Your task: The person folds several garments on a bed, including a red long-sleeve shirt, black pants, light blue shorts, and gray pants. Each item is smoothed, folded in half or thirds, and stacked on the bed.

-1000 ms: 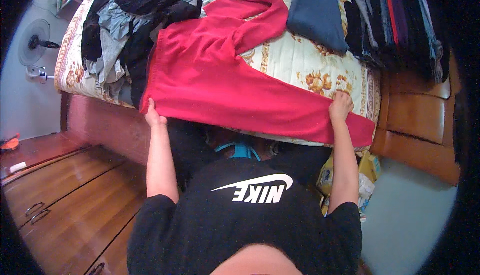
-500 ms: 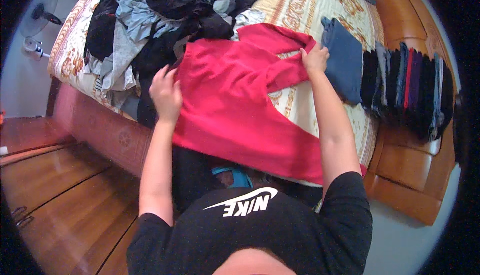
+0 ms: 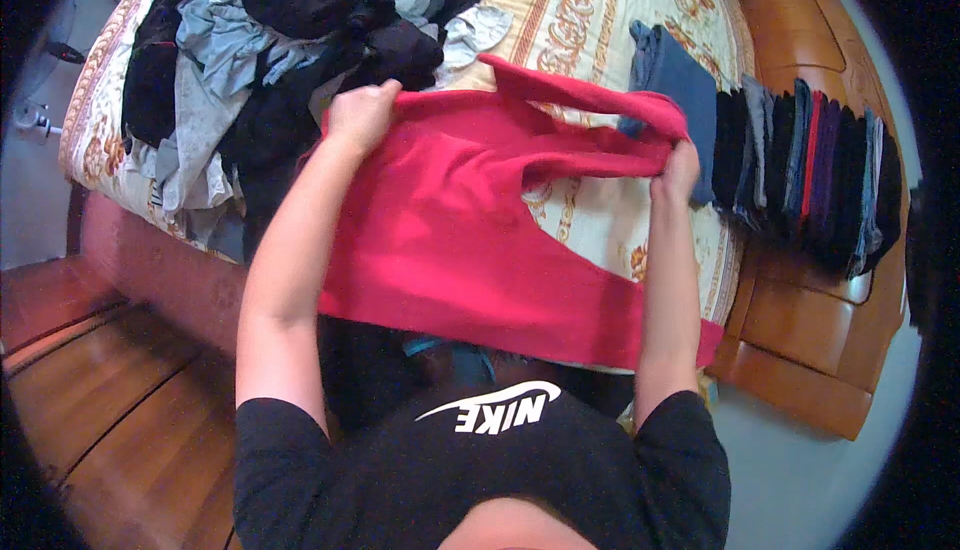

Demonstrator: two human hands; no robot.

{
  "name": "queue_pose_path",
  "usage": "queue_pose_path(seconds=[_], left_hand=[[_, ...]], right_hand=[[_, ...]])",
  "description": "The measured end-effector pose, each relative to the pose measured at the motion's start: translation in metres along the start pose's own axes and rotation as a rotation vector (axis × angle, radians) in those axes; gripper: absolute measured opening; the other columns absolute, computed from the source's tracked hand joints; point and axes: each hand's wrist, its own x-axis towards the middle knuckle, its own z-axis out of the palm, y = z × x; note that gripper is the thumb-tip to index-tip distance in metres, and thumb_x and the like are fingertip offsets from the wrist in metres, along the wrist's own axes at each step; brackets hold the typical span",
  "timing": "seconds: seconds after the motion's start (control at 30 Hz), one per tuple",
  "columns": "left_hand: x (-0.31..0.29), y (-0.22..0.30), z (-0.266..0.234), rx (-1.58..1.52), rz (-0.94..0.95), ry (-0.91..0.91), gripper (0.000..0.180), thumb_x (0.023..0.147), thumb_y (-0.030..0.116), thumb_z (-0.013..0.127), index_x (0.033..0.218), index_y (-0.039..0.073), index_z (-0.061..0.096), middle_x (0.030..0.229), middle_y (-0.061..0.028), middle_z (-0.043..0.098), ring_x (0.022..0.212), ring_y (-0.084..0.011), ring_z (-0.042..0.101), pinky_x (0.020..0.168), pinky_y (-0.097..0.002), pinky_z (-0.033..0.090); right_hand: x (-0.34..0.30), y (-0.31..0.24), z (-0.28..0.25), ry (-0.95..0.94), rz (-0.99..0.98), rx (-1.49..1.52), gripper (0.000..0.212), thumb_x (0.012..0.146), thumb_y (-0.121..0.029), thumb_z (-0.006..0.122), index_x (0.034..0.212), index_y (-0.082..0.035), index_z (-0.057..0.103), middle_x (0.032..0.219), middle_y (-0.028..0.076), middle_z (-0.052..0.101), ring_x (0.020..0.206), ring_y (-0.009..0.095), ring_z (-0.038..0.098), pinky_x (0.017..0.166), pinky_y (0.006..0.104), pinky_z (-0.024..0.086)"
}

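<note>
A pair of red trousers point(image 3: 430, 215) stretches across the bed's near side in front of me, waist end to the left and legs to the right. My left hand point(image 3: 365, 115) is closed on the upper corner of the waist end. At the far leg's end, my right hand point(image 3: 679, 172) grips the red cloth, its fingers partly hidden by it. That leg is bent and lifted, with a gap between it and the near leg. The near leg runs beneath my right forearm.
A loose heap of dark and grey clothes point(image 3: 215, 35) covers the bed's left. Folded blue trousers point(image 3: 680, 80) lie beyond my right hand. A row of folded trousers point(image 3: 820, 160) stands upright beside the wooden headboard point(image 3: 800, 320). Patterned bedding point(image 3: 590, 220) shows between the trouser legs.
My left hand has moved up and right and taken hold of the waist corner. My right hand has come lower and slightly right, lifting the far leg's end.
</note>
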Motion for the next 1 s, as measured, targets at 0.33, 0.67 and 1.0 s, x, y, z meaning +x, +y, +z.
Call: queue_pose_path(seconds=[0.33, 0.67, 1.0], left_hand=[[-0.141, 0.004, 0.013, -0.401, -0.129, 0.714, 0.019, 0.072, 0.009, 0.054, 0.091, 0.008, 0.055, 0.087, -0.0102, 0.059, 0.082, -0.0303, 0.056, 0.07, -0.0369, 0.045], [-0.143, 0.03, 0.067, -0.148, -0.172, 0.524, 0.026, 0.067, 0.008, 0.056, 0.093, 0.01, 0.053, 0.082, -0.008, 0.054, 0.082, -0.0286, 0.052, 0.069, -0.0413, 0.04], [-0.132, -0.014, -0.076, -0.379, 0.105, 0.74, 0.029, 0.066, 0.006, 0.05, 0.091, 0.01, 0.062, 0.079, -0.0146, 0.061, 0.074, -0.0319, 0.058, 0.068, -0.0392, 0.044]], right_hand=[[-0.176, 0.032, -0.133, 0.538, 0.193, -0.022, 0.034, 0.078, -0.004, 0.049, 0.112, -0.004, 0.047, 0.108, 0.01, 0.051, 0.096, 0.022, 0.053, 0.081, 0.0408, 0.044], [-0.175, 0.037, -0.057, -0.001, -0.101, -1.307, 0.071, 0.067, -0.023, 0.068, 0.125, -0.001, 0.034, 0.122, 0.029, 0.037, 0.113, 0.041, 0.038, 0.096, 0.0432, 0.033], [-0.153, -0.141, -0.209, -0.035, -0.827, -1.421, 0.023, 0.063, -0.008, 0.056, 0.086, -0.005, 0.057, 0.086, 0.015, 0.057, 0.088, 0.033, 0.053, 0.078, 0.0393, 0.041]])
